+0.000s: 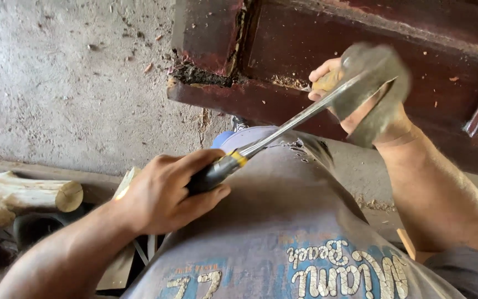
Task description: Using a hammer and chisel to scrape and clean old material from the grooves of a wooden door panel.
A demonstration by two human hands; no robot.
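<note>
Steel hammer (374, 88) blurs in your left hand (161, 194); your right hand (333, 83) grips a chisel (325, 82) against the red door (360, 50) — a glancing blow could hit fingers.

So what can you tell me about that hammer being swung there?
The hammer has a black grip with a yellow band, then a long, slim, silvery metal shaft rising up and to the right. Its head is a grey motion blur, so its shape is unclear. It lies on a slant, grip low, head high. The left hand wraps the grip; the head sits over the right hand, which holds a yellowish-handled tool against the dark red wooden frame. Whether the head touches that tool cannot be told.
</note>
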